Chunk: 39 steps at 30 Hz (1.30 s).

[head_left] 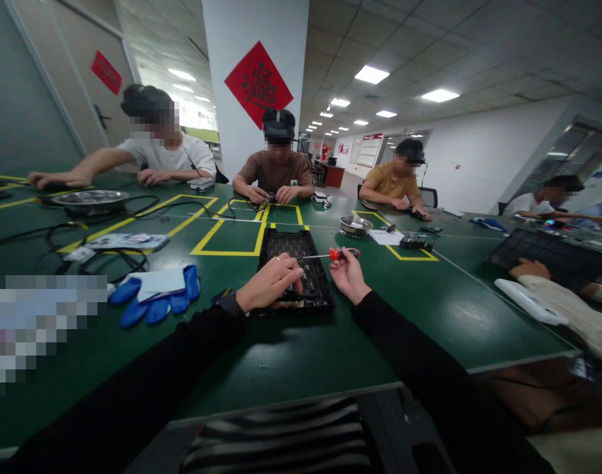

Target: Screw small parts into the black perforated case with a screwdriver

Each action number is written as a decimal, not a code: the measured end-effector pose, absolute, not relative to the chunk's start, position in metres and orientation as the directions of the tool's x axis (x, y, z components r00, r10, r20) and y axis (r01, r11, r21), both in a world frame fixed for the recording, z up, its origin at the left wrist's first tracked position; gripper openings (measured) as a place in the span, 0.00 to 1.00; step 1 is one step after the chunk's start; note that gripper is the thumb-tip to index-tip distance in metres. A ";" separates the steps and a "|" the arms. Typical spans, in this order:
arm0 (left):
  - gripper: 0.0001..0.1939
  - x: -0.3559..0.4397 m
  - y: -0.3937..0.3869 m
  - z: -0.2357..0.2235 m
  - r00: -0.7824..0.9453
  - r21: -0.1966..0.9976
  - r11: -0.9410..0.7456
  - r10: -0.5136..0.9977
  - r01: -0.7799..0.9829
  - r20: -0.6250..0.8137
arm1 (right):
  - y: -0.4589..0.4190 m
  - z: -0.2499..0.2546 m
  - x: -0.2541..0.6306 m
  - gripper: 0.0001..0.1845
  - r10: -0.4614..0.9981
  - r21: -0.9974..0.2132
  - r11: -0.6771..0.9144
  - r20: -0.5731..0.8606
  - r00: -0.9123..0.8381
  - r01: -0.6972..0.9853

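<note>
A black, shallow plastic case [324, 283] lies on the green table in front of me. My left hand [271, 282] reaches over its left side, fingers bent and drawn together above the interior. Whatever may be between those fingertips is hidden or too small to make out. In my right hand [349, 276], just beyond the case's right edge, is a screwdriver [347, 254] with a red and black handle. Its thin metal shaft lies nearly level and points left, across the case toward my left fingertips. Small parts inside the case are too dark to tell apart.
Blue gloves [157, 297] with a white cloth lie at left, near black cables [58, 240]. Beyond the case are a round metal dish [354, 225] and a dark component [416, 242]. A white device [530, 303] lies at right, beside a co-worker's arm. Several people sit around the table.
</note>
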<state>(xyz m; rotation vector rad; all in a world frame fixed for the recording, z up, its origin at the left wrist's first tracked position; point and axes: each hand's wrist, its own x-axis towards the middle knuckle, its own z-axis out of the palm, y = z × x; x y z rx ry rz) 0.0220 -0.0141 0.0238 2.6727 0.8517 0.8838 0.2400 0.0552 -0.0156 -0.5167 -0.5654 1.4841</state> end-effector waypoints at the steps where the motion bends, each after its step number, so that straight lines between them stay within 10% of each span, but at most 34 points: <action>1: 0.33 0.022 -0.015 0.024 0.659 0.359 -0.813 0.582 0.458 0.477 | 0.055 -0.016 0.239 0.03 0.999 -0.644 0.022 0.037 -0.002 -0.765; 39: 0.35 0.022 -0.021 0.026 0.720 0.295 -0.837 0.547 0.461 0.427 | 0.058 -0.023 0.239 0.05 1.000 -0.670 0.016 0.013 0.011 -0.742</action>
